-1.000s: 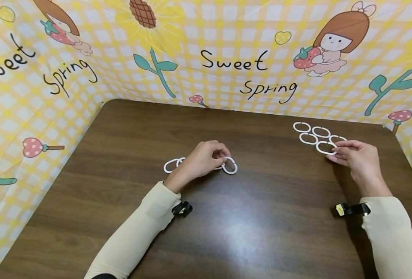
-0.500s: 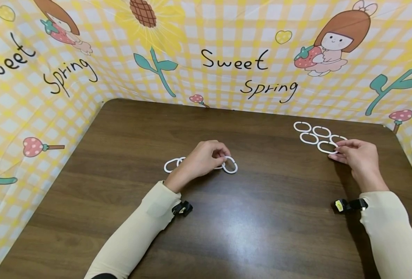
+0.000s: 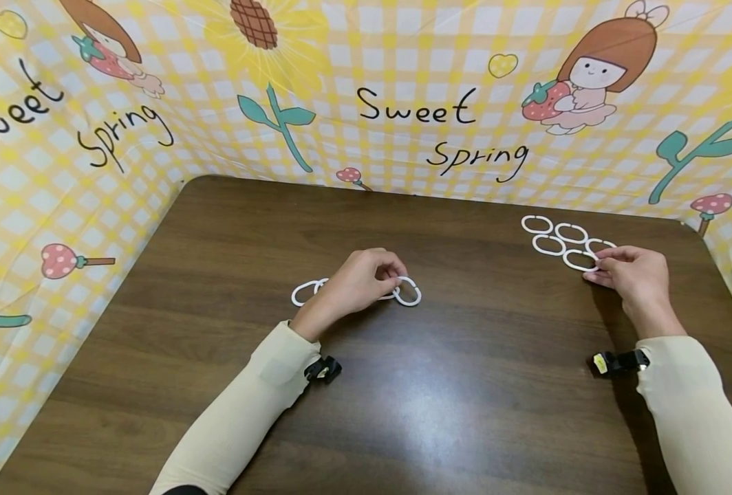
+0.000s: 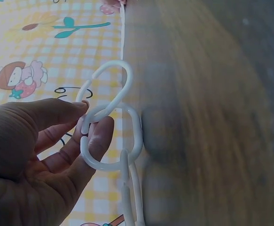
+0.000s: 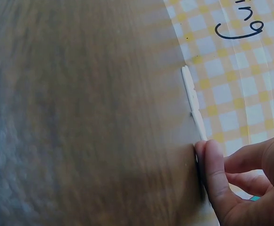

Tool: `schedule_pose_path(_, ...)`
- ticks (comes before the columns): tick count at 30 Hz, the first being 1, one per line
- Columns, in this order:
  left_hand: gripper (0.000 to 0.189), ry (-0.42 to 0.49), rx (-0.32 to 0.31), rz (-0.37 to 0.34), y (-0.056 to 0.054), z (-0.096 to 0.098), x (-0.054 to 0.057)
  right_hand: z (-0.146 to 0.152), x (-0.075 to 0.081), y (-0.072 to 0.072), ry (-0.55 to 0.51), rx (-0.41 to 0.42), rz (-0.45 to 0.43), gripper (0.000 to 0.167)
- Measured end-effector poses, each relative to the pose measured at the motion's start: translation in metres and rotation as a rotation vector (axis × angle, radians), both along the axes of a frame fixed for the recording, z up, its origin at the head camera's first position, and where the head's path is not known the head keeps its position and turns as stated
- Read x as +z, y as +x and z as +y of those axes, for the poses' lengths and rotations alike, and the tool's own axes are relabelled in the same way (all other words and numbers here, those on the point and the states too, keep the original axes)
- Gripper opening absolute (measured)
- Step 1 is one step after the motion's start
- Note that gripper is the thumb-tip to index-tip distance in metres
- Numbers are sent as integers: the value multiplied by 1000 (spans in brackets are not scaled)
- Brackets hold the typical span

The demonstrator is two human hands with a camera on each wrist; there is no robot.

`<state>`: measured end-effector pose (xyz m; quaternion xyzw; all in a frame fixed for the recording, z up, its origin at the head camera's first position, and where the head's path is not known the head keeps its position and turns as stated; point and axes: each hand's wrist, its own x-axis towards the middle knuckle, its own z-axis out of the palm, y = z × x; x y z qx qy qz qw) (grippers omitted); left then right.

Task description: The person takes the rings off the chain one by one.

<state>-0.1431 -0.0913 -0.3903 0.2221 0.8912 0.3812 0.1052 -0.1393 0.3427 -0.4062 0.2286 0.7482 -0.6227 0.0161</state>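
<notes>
My left hand (image 3: 362,278) pinches a white oval chain link (image 4: 137,127) between thumb and fingertips in the left wrist view. This link has a small gap in its side. Another white link (image 4: 127,77) passes through it above, and a further link (image 4: 125,197) hooks through below. In the head view the hand hides the middle of this short chain, whose left end link (image 3: 294,297) shows beyond the wrist. At the far right, my right hand (image 3: 641,278) pinches the right end of the nearest white link (image 3: 565,260) in a group, its thumb (image 5: 215,165) showing in the right wrist view.
Several more white links (image 3: 523,224) lie flat and close together beside the right hand, near the back of the brown wooden table (image 3: 465,385). A yellow checked cloth (image 3: 403,55) with printed drawings stands along the table's back and left edges.
My right hand and forearm have shifted slightly away from me and leftward; the link it pinches has moved a touch to the right. My left hand is almost still.
</notes>
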Motion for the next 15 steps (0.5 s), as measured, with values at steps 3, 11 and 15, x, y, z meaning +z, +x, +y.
schedule_pose_path(3, 7, 1, 0, -4, 0, 0, 0, -1, 0, 0, 20, 1, -8, 18)
schedule_pose_path(11, 6, 3, -4, -6, 1, 0, 0, -2, 1, -1, 36, -14, -18, 22)
schedule_pose_path(15, 6, 0, -6, -3, 1, 0, 0, -2, 1, -1, 31, -25, -16, 22)
